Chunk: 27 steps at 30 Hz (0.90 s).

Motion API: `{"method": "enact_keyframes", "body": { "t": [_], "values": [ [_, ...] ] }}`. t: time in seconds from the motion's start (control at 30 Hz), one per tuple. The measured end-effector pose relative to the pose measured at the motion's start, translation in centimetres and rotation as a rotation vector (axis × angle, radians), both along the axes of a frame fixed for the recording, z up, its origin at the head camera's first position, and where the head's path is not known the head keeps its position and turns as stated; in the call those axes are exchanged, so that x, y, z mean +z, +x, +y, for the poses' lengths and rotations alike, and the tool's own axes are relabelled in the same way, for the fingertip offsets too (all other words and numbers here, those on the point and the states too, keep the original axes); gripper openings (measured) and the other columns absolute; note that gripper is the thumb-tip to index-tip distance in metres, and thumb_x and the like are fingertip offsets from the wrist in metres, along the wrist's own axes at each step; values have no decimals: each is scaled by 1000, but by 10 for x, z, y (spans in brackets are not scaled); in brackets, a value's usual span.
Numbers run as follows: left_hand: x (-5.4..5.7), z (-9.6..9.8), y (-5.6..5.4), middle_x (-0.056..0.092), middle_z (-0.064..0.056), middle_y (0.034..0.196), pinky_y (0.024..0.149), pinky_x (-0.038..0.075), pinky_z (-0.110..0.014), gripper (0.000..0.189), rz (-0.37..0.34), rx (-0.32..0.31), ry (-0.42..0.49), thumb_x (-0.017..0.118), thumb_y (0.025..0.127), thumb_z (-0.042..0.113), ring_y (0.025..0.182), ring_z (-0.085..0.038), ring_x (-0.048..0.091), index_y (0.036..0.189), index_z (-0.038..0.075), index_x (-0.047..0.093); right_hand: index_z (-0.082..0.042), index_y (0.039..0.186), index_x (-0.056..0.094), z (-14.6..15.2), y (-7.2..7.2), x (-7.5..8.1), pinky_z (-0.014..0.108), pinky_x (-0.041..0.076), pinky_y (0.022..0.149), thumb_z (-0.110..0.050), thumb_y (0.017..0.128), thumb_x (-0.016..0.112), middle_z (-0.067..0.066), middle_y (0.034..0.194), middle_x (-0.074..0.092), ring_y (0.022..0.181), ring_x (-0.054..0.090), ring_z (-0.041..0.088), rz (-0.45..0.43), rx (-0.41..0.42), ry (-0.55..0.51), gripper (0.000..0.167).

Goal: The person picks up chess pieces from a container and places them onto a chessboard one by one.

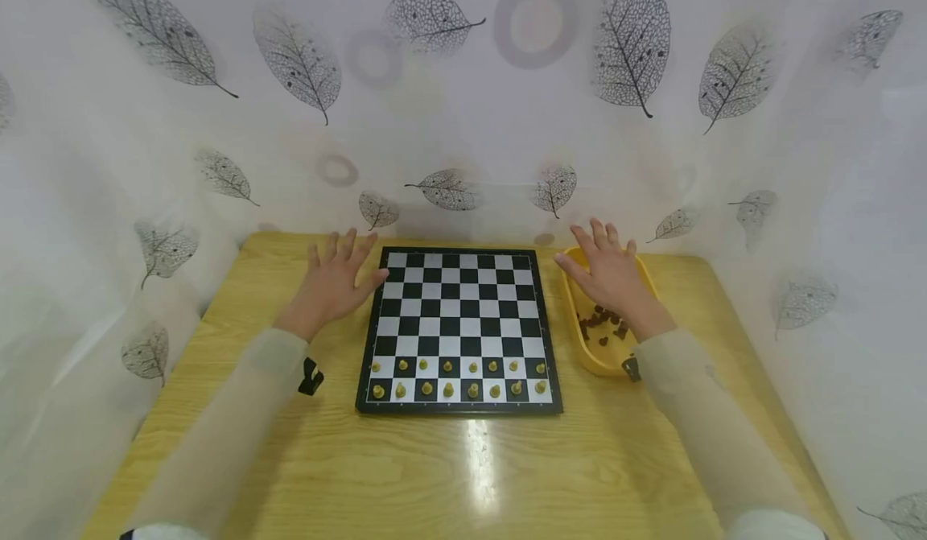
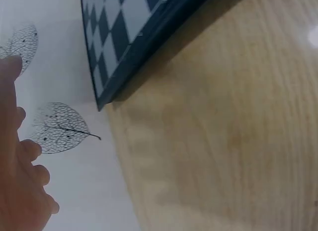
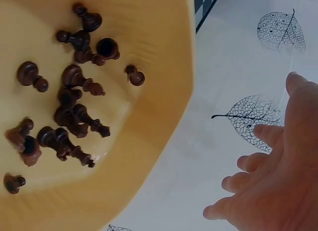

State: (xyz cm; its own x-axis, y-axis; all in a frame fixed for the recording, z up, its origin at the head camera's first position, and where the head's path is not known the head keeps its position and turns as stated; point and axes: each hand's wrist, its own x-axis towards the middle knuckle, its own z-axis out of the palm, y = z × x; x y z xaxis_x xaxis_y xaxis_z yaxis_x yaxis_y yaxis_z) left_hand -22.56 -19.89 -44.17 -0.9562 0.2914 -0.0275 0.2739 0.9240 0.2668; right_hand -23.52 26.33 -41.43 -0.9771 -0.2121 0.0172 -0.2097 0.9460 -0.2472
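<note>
A black-and-white chessboard (image 1: 459, 323) lies in the middle of the table, with yellowish chess pieces (image 1: 448, 389) standing along its two near rows. My left hand (image 1: 335, 282) is spread beside the board's far left part, its thumb overlapping the edge in the head view; it holds nothing. My right hand (image 1: 608, 274) is spread over the far part of a yellow plastic basin (image 1: 604, 367), also holding nothing. Several dark brown chess pieces (image 3: 79, 84) lie jumbled inside the basin. In the right wrist view, the fingers (image 3: 248, 181) extend past the basin's rim.
The light wooden table (image 1: 376, 476) has a bright reflection near the board's front edge. Behind it and along both sides hangs a pale curtain (image 1: 463, 121) printed with leaves. Black wrist straps (image 1: 311, 377) show at both sleeves.
</note>
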Motion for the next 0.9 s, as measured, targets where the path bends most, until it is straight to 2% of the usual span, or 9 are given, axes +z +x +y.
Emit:
{"method": "enact_keyframes", "body": {
  "t": [0.13,0.3,0.43,0.57,0.77,0.9],
  "values": [
    [-15,-1,2,2,-26,176,123,-8,-79,80,-30,-2,2,35,109,63,160,-57,-2,172,21,9,-10,169,24,7,4,-2,82,3,122,-68,107,33,29,174,9,160,6,57,-14,1,-8,85],
    [-33,-2,8,7,-26,176,123,-3,-80,80,-29,-7,-5,34,109,63,160,-56,6,171,19,13,-11,169,22,18,7,-8,78,2,125,-67,108,35,30,174,7,160,4,57,-47,0,-66,84],
    [-46,-4,13,12,-27,175,122,2,-82,77,-44,-7,-9,36,110,60,160,-55,11,171,18,15,-10,169,20,27,8,-12,77,6,126,-66,108,34,30,174,6,160,4,57,-78,-7,-117,84],
    [-57,-6,19,13,-28,174,122,3,-82,76,-61,-4,-3,37,110,59,160,-55,11,171,17,17,-10,170,18,35,10,-18,77,9,125,-66,109,33,30,175,5,160,5,56,-120,-22,-174,84],
    [-69,-9,25,10,-28,174,123,1,-81,76,-75,-12,7,30,110,62,160,-55,9,171,19,16,1,165,26,49,12,-29,72,14,127,-59,111,35,33,172,16,157,17,57,-131,-34,-235,81],
    [-77,-9,29,10,-28,174,122,1,-81,73,-81,-10,16,25,111,62,159,-56,9,171,21,15,4,160,37,58,15,-36,69,23,126,-53,112,39,33,166,32,153,29,56,-123,-47,-264,74]
  ]
}}
